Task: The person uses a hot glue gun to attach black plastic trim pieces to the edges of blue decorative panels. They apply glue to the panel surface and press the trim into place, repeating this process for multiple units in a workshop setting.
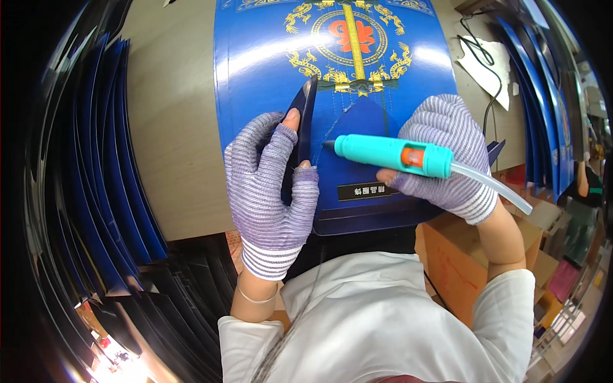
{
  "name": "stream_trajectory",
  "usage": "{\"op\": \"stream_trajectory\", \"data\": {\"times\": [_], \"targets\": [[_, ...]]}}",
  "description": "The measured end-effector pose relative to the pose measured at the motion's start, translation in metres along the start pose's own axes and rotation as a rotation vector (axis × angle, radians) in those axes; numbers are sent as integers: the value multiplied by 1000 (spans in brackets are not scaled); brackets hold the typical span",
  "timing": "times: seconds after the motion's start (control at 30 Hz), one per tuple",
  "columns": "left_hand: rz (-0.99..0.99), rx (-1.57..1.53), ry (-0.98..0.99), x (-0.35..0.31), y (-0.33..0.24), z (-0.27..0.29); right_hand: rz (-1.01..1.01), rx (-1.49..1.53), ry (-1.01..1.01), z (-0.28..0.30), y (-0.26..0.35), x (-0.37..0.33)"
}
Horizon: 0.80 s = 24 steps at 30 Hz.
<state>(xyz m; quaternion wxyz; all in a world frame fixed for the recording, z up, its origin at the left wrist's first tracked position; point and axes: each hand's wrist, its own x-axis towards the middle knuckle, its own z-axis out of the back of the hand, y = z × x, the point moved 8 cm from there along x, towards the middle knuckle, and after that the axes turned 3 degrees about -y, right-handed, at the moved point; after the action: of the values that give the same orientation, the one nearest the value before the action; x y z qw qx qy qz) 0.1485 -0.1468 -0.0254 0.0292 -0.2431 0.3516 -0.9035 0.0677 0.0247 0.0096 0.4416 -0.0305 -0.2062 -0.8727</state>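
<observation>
Gripping a teal glue gun (pixel 370 150) in your right hand (pixel 456 136), you pinch a dark flap (pixel 307 121) with your left hand (pixel 271 175).

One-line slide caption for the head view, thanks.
Gloved right hand holds a turquoise glue gun over a printed blue sheet; gloved left hand holds a dark flap raised.

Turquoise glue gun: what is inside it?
Through an opening in the glue gun, an orange part shows; a translucent stick juts from its rear. The rest of the inside is covered.
</observation>
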Motion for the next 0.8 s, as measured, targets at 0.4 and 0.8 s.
{"op": "stream_trajectory", "data": {"times": [0.4,0.8], "targets": [[-38,-11,-17,0,-2,0,-309,124,-146,18,-44,-11],[-19,-9,-2,0,-2,-1,-258,53,-187,15,-36,-8]]}}
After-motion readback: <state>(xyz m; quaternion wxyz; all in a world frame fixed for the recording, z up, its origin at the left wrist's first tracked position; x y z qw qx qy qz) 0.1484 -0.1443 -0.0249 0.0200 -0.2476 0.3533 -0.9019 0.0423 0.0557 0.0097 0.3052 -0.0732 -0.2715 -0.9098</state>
